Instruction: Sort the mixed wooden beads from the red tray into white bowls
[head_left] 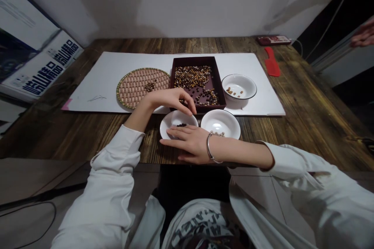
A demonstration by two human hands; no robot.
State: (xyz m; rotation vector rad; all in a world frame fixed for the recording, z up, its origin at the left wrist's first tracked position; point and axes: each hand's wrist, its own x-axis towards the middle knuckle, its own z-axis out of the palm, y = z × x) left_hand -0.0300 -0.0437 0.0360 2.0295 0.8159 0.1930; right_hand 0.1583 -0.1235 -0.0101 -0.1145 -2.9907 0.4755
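Observation:
My left hand [177, 99] arches over the near edge of a dark red box [221, 85] of mixed brown, yellow and dark beads [193, 76]. Its thumb and index fingertips come together in a pinch; anything between them is too small to make out. Below it, my right hand [189, 142] lies flat with fingers stretched across the front of a white bowl [165, 122], hiding part of it. A few dark beads [181, 125] show inside that bowl. Beside it, a second white bowl [222, 118] contains several pale beads [219, 134], partly behind my right wrist.
A round woven tray [131, 85] with brown beads lies left on a white board [96, 74]. At right stands a rimmed white bowl [248, 90] with tan pieces. Beyond are a red scraper [271, 65] and a phone [274, 40]. Another person's hand [364, 35] shows far right.

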